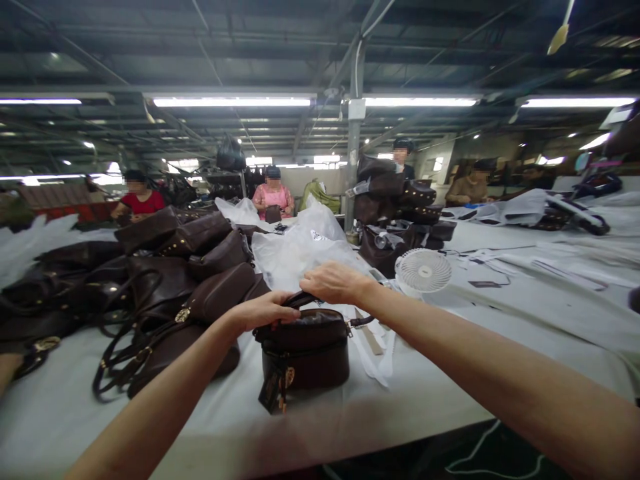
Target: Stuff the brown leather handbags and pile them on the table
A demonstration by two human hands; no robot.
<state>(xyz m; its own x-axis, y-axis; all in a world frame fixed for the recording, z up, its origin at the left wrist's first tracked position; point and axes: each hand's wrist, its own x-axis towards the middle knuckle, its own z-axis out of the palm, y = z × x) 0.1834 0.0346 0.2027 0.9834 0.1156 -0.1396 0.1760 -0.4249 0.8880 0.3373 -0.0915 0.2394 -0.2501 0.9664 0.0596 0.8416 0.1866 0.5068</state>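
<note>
A small dark brown handbag (306,352) stands upright on the white table (450,373) in front of me, a tag hanging at its front. My left hand (264,311) is closed on the bag's top left edge. My right hand (334,283) is above the bag, fingers curled around its dark handle (300,299) at the top.
A heap of dark brown bags (165,280) lies to the left. Clear plastic bags (305,250) are piled behind, a small white fan (423,272) stands to the right. More bags (400,213) are stacked farther back. Several people work at the far side.
</note>
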